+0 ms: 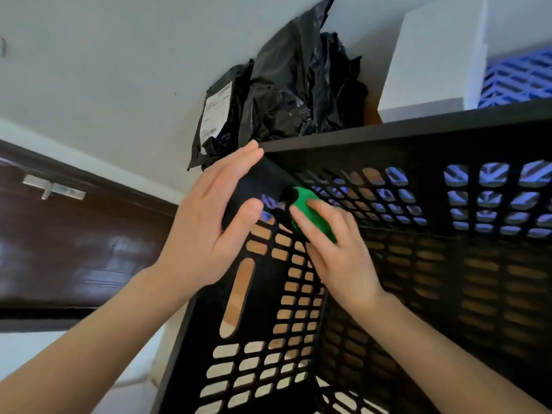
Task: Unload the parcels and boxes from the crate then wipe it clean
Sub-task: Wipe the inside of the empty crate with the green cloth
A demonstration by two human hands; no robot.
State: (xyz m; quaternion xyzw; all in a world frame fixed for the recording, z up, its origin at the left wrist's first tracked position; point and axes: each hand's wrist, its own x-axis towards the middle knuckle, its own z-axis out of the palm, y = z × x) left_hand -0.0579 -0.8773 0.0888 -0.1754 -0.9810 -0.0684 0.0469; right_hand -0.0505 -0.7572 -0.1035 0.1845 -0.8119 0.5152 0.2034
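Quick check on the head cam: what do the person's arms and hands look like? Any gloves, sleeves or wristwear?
The left hand and right hand are both bare, with no gloves and no rings visible. The left forearm and right forearm are uncovered down to the frame edge. No sleeve, watch, band, marker or cable is in view.
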